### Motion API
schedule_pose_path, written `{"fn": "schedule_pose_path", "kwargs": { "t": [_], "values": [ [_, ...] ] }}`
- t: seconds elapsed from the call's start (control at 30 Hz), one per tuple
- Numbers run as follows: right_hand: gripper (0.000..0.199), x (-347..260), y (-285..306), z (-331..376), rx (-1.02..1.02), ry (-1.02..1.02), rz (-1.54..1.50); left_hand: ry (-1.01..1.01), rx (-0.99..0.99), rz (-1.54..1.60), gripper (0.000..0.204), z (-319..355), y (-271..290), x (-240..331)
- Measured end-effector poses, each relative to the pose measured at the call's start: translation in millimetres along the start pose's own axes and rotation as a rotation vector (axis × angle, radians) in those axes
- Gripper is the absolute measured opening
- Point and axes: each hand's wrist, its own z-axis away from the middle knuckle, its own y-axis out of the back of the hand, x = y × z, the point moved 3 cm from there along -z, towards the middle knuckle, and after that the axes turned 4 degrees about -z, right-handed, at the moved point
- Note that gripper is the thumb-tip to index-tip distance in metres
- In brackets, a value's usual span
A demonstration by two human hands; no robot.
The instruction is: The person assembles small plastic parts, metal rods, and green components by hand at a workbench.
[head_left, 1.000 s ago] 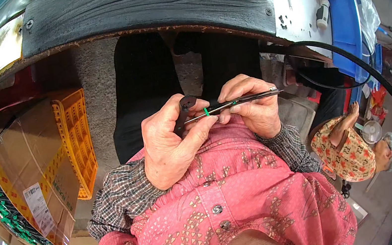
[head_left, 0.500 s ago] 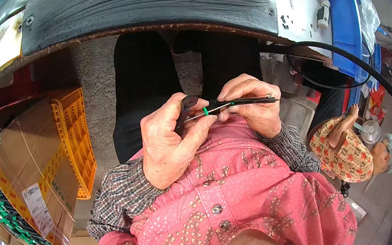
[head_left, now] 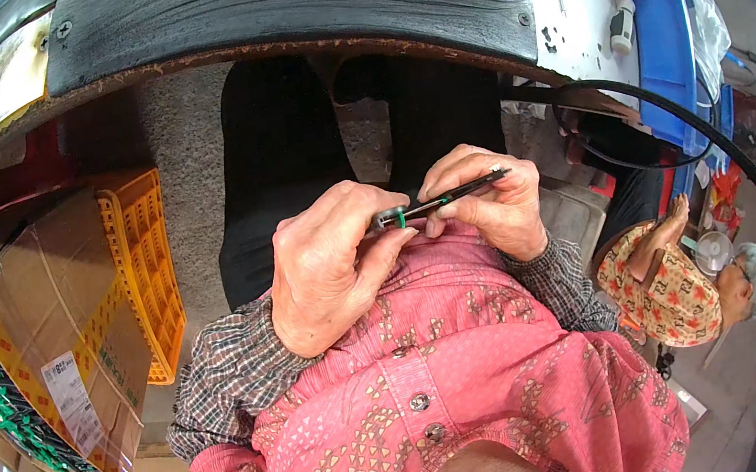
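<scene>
Above my lap, both hands meet at a slim black stick-like piece (head_left: 470,188) with a small green band near its left end. My left hand (head_left: 328,257) is closed, thumb and fingers pinching that left end, where a small greyish rounded part shows. The fingers of my right hand (head_left: 487,201) are closed around the stick's middle, and its right tip sticks out past them, tilted slightly up. I cannot make out exactly what kind of thing it is. My fingers hide part of it.
A dark-topped workbench (head_left: 269,10) spans the far side. On the left, an open cardboard box (head_left: 61,319) holds many black-and-green pieces, beside a yellow plastic crate (head_left: 144,278). A thick black cable (head_left: 723,144) loops at the right. Another person (head_left: 671,291) sits farther right.
The stick's right end has tilted up and shifted slightly left. The dark rounded part at my left fingers has turned and now looks greyish and narrower. Both hands stay close together.
</scene>
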Motion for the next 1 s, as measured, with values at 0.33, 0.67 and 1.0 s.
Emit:
{"fn": "schedule_pose_path", "kwargs": {
  "t": [0.33,0.67,1.0],
  "values": [
    [0.011,8,-5,6,0.022,-0.267,-0.209,-0.241,-0.001,-0.132,0.027,4,1,-3],
    [0.009,7,-8,6,0.004,-0.522,-0.214,-0.454,-0.003,-0.309,0.024,11,3,-5],
    [0.013,9,-8,6,0.024,-0.543,-0.173,-0.461,0.062,-0.250,0.025,9,0,-11]
  ]
}}
